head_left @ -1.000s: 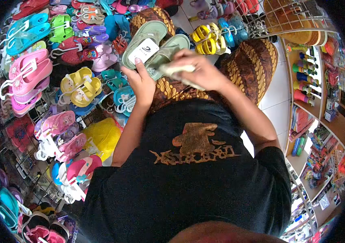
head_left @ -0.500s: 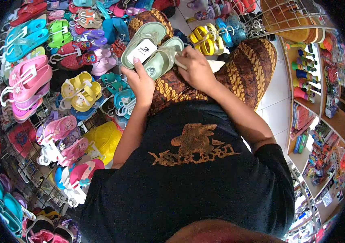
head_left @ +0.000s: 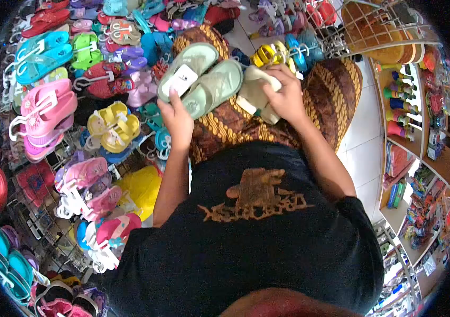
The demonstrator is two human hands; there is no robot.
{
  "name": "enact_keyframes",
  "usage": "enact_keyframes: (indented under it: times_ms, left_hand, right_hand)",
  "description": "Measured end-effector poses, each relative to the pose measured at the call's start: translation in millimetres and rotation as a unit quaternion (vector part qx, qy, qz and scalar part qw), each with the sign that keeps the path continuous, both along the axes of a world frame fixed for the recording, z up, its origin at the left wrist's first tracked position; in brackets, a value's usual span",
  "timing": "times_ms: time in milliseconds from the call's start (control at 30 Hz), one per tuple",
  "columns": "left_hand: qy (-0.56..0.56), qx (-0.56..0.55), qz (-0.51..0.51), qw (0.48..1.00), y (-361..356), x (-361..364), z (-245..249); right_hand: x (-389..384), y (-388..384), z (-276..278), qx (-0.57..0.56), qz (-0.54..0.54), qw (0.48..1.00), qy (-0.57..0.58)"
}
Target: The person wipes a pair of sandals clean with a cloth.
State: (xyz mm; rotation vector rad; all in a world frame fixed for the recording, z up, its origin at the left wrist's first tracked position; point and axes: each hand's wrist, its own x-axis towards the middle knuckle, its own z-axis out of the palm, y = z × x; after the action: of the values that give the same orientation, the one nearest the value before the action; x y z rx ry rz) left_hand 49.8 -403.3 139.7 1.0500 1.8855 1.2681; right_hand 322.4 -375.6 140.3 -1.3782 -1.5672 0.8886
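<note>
My left hand [head_left: 178,124] grips a pair of pale green sandals [head_left: 217,87] by the near end, its thumb on a white tag [head_left: 181,81]. The sandals lie side by side above my lap, their straps facing up. To the right, my right hand [head_left: 286,98] is closed on a bunched cream cloth [head_left: 254,95]. The cloth is apart from the right sandal, and part of it hangs below my fingers. Brown patterned fabric [head_left: 330,95] covers my legs under both hands.
Racks of colourful sandals crowd the left, with pink pairs [head_left: 48,108] and a yellow pair [head_left: 114,127] close to my left arm. Yellow sandals [head_left: 270,55] hang beyond my right hand. White floor tiles [head_left: 362,142] and stocked shelves [head_left: 402,142] are at the right.
My right hand has moved right, away from the sandals, with the cloth, which now shows more fully. The sandals have shifted slightly, and the right one is uncovered. My left hand keeps its hold.
</note>
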Motion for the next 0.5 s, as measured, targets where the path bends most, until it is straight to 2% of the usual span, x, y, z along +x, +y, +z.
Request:
enact_keyframes:
  times_ms: [33,67,100,167,233,300,333,367,433,500]
  left_hand:
    - [-0.014,-0.009,0.003,1.0,-0.1,-2.4,2.6]
    - [-0.061,0.004,0.001,0.998,-2.4,-5.7,0.7]
    - [-0.05,-0.019,-0.006,0.999,-5.2,-6.4,6.5]
    - [-0.043,-0.009,-0.059,0.997,-8.4,-10.3,6.8]
    - [-0.092,-0.041,-0.049,0.994,-11.0,-9.4,3.9]
    - [-0.096,-0.02,-0.069,0.993,-10.3,-6.8,3.4]
    - [-0.015,-0.039,-0.071,0.997,-9.4,-10.3,1.6]
    - [0.033,-0.074,-0.03,0.996,-11.3,-8.2,-0.6]
    - [0.202,0.099,-0.012,0.974,-7.1,0.6,1.0]
    - [0.328,0.085,-0.155,0.928,-1.3,-11.0,24.1]
  right_hand:
    - [7.5,5.5,-5.7,-0.008,-0.024,1.0,-0.005]
    - [15.2,9.2,-9.3,-0.03,-0.032,0.998,0.037]
    - [18.5,12.4,-8.7,-0.052,-0.037,0.995,0.08]
    - [22.5,18.7,-9.7,-0.049,0.011,0.992,0.112]
    - [10.5,19.4,-1.1,-0.047,0.042,0.99,0.127]
    - [-3.1,15.4,-7.5,-0.094,0.137,0.97,0.18]
    - [-13.3,12.0,-6.8,-0.097,0.167,0.969,0.154]
    - [-22.9,11.5,-6.8,-0.097,0.196,0.967,0.129]
    - [-33.2,8.4,-0.4,-0.067,0.224,0.97,0.065]
    - [-35.5,12.2,-2.2,-0.053,0.228,0.972,0.033]
